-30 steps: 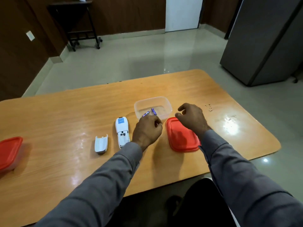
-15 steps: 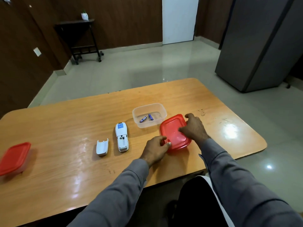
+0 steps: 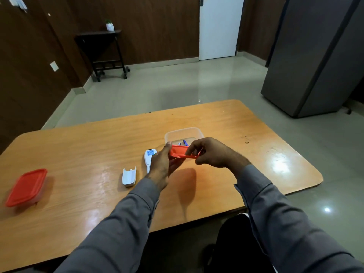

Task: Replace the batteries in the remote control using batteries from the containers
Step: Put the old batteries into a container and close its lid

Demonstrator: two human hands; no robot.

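Both hands are gripping the red lid (image 3: 182, 152) above the table (image 3: 78, 154): left hand (image 3: 163, 162) and right hand (image 3: 212, 152) curled round its ends (batteries (image 3: 182, 143) lying in the clear container (image 3: 183, 133) just behind).

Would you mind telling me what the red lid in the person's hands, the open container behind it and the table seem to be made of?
Red lid: likely plastic, a thin moulded piece in uniform matt red. Open container: translucent plastic, probably; batteries show through its cloudy wall. Table: wood or wood-look laminate, with visible grain and a glossy finish that mirrors the lights.
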